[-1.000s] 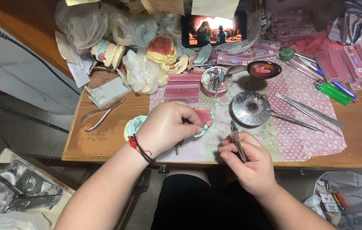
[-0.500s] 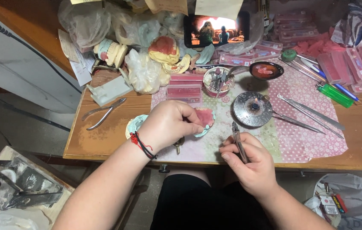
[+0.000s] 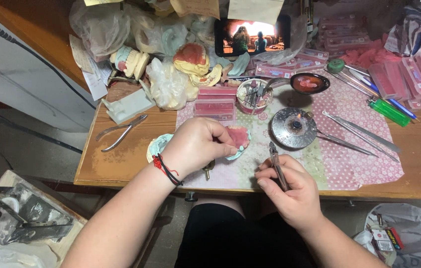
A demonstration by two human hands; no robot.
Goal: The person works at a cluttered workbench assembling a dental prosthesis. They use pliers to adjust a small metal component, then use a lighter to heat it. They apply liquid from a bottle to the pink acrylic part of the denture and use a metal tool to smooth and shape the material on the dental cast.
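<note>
The left hand (image 3: pixel 196 145) lies curled over a pale green dental cast (image 3: pixel 160 145) with pink wax gums (image 3: pixel 238 136), its fingers pressed together around the piece and its thumb tip on the pink edge; a red and black cord bracelet (image 3: pixel 165 167) circles the wrist. The cast rests on the flowered mat (image 3: pixel 354 159) that covers the middle of the wooden tabletop (image 3: pixel 116 164), just left of a round metal dish (image 3: pixel 294 127). The right hand (image 3: pixel 290 191) sits at the near edge of the tabletop, below and slightly left of that dish, closed around a slim metal hand tool (image 3: pixel 277 165) whose tip points up toward the cast. Right of the dish lie long metal tweezers (image 3: pixel 361 131), and farther right a green lighter (image 3: pixel 390 112). Above the dish stand a small cup of instruments (image 3: pixel 253 95) and a dark spoon-like bowl holding pink wax (image 3: pixel 309 83). Well to the left of the dish, pliers (image 3: pixel 120 132) lie on bare wood. Behind it, a phone (image 3: pixel 251 36) leans upright with a picture showing.
</note>
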